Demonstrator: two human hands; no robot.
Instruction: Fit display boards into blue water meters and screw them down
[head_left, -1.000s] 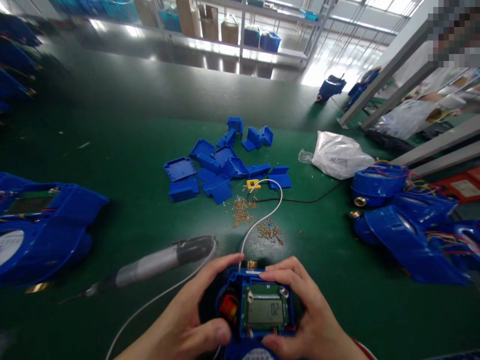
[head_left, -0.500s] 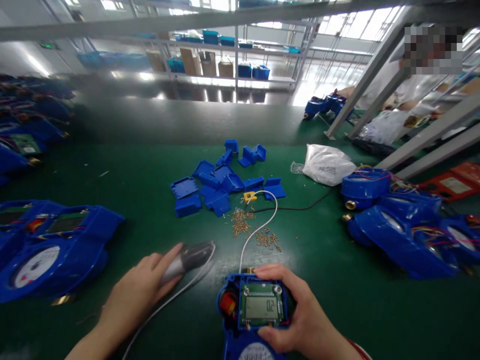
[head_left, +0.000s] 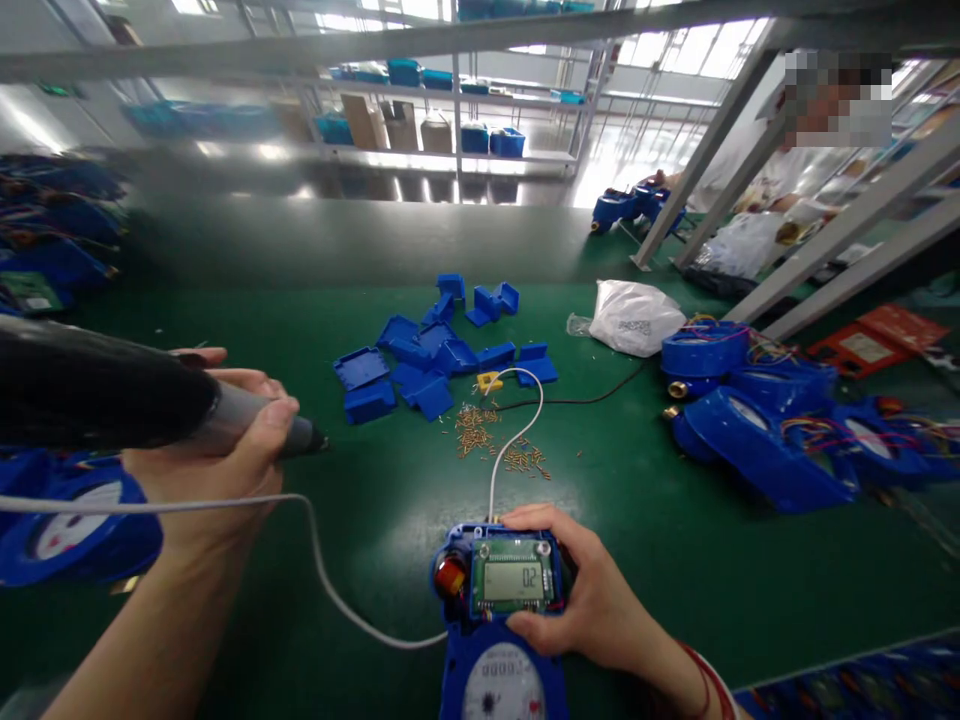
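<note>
Gripping the screwdriver in my left hand, fingers wrapped round it, I clasp the blue meter with my right hand; it lies right of the screwdriver's tip, toward the worktop's near edge, long axis running outward.

left hand grips electric screwdriver, tip aimed rightward. right hand around upper end of blue meter, screen on. beyond, on green tabletop: loose screws, blue covers, white bag. more meters at right.
</note>
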